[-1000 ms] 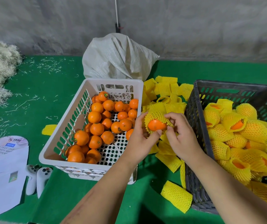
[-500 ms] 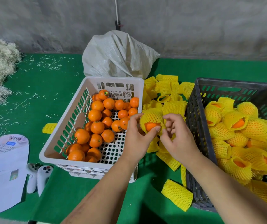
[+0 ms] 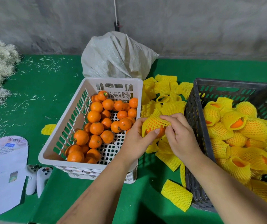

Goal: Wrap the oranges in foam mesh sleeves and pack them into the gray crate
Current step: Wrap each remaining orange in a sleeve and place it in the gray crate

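Both our hands share the grip: our left hand (image 3: 135,139) cups the orange (image 3: 159,132) while our right hand (image 3: 180,135) pinches its yellow foam mesh sleeve (image 3: 155,121), between the white basket (image 3: 55,152) at 9 o'clock and the gray crate (image 3: 192,143) at 3 o'clock.

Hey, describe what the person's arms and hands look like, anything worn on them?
Both forearms are bare up to the frame edge: no sleeves, gloves, watch or rings visible. The left hand and right hand have short, unpainted nails. A faint long streak runs along the left forearm.
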Motion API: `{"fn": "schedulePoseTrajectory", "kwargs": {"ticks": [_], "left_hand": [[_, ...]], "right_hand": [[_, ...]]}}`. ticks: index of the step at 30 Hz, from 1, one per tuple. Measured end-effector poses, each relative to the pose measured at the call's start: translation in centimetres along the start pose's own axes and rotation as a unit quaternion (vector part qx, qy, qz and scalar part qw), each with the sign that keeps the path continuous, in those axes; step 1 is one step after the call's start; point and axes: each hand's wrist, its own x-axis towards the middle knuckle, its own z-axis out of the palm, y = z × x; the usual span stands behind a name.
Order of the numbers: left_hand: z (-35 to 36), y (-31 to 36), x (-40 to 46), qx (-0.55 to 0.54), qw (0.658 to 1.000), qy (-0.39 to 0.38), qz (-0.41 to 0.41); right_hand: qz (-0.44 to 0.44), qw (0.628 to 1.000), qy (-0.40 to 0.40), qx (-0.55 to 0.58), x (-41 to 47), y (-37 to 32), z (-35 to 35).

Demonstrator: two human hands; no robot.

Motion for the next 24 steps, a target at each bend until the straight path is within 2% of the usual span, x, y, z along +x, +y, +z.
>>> {"fn": "schedulePoseTrajectory", "kwargs": {"ticks": [4, 9, 11, 15, 18, 21, 22, 24], "left_hand": [[0.7, -0.2, 0.0, -0.022, 0.998, 0.054, -0.007], [0.8, -1.2, -0.4, 0.008, 0.999, 0.030, 0.029], [0.8, -1.2, -0.5, 0.043, 0.998, 0.012, 0.038], [0.6, -1.0, -0.4, 0.115, 0.989, 0.044, 0.079], [0.4, -1.0, -0.3, 0.089, 0.991, 0.044, 0.084], [0.3, -1.1, -0.2, -0.001, 0.993, 0.086, 0.076], [0.2, -1.1, -0.1, -0.019, 0.993, 0.097, 0.066], [0.1, -1.4, 0.1, -0.026, 0.992, 0.109, 0.049]], "right_hand": [[-0.063, 0.998, -0.017, 0.015, -0.5, -0.4, 0.3], [0.076, 0.992, -0.082, 0.051, -0.6, -0.4, 0.6], [0.073, 0.991, -0.092, 0.063, -0.4, -0.2, 0.4], [0.033, 0.997, -0.064, 0.019, -0.2, -0.2, 0.2], [0.019, 0.999, -0.042, -0.003, -0.2, -0.3, 0.4], [-0.049, 0.999, -0.006, 0.001, -0.4, -0.3, 0.5], [-0.049, 0.999, -0.024, 0.008, -0.5, -0.3, 0.5], [0.041, 0.993, -0.098, 0.059, -0.3, -0.4, 0.7]]}}
